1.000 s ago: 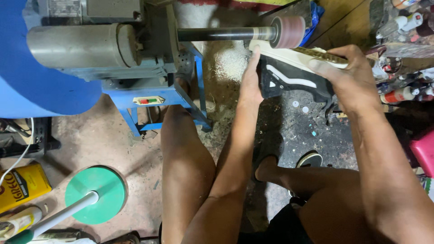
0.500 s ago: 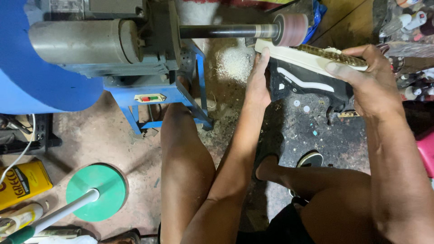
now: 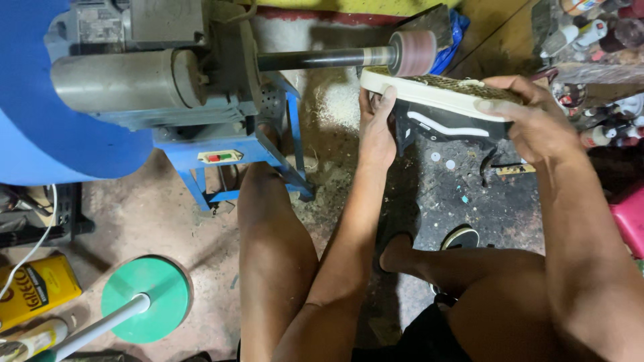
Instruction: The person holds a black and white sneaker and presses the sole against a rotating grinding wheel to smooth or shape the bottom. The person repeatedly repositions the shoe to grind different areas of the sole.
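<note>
Head view: left hand [image 3: 377, 131] fingers [image 3: 387, 100] curled tight on the toe end of the shoe [image 3: 443, 110], thumb side on the pale sole edge, palm under the black upper. Right hand [image 3: 533, 121] fingers [image 3: 493, 107] wrapped over the heel end, lying across the sole's side, thumb up on the brown tread; grip closed, no gap showing. Shoe sits at about 1 o'clock in frame, held sole-up and near level, toe pointing to 9 o'clock, white stripe on the black side facing down toward the camera. Sole's toe part is just under the drum [image 3: 412, 52], touching or nearly so, cannot tell which. Drum is on the end of a dark shaft [image 3: 312, 60] running out to 9 o'clock into the grey motor [image 3: 127, 80], which sits on a blue stand [image 3: 228, 154] with a switch [image 3: 216, 157] on its front. Dust pile [image 3: 339, 107] on the floor below the shaft. Bare knees at 6 o'clock, foot [image 3: 399, 255] beside a second shoe [image 3: 459, 238] on the dark mat. Green disc [image 3: 146, 298] and yellow can [image 3: 37, 288] at 8 o'clock; bottles [image 3: 597, 40] at 2 o'clock.
</note>
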